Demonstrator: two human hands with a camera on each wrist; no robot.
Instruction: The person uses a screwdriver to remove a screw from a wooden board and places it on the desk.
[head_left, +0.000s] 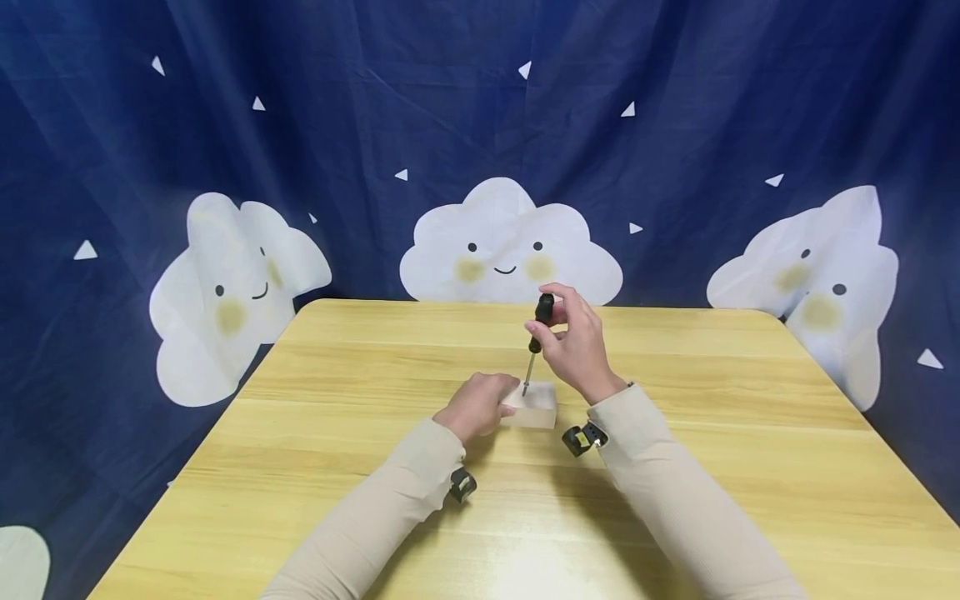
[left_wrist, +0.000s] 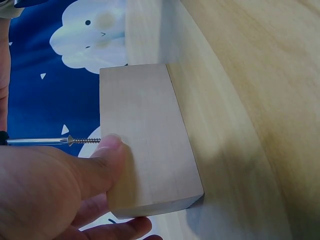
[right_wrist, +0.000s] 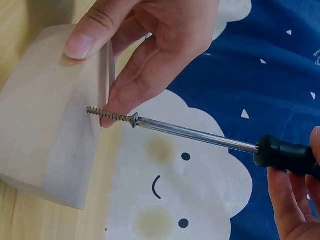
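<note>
A pale wooden block [head_left: 536, 408] lies on the table, and my left hand [head_left: 480, 404] grips its left end, thumb on the near side. In the left wrist view that thumb presses the face of the block [left_wrist: 147, 135]. My right hand [head_left: 579, 343] holds a screwdriver [head_left: 537, 329] by its black handle, slightly tilted above the block. A threaded screw [right_wrist: 110, 114] sits at the end of the metal shaft [right_wrist: 195, 134], its tip touching the block's top face. Most of the screw's thread shows outside the wood.
The light wooden table [head_left: 345, 400] spreads out around both hands. Behind it hangs a dark blue curtain [head_left: 360, 100] with smiling white clouds and small triangles. Black straps with small devices [head_left: 585, 437] hang at both wrists.
</note>
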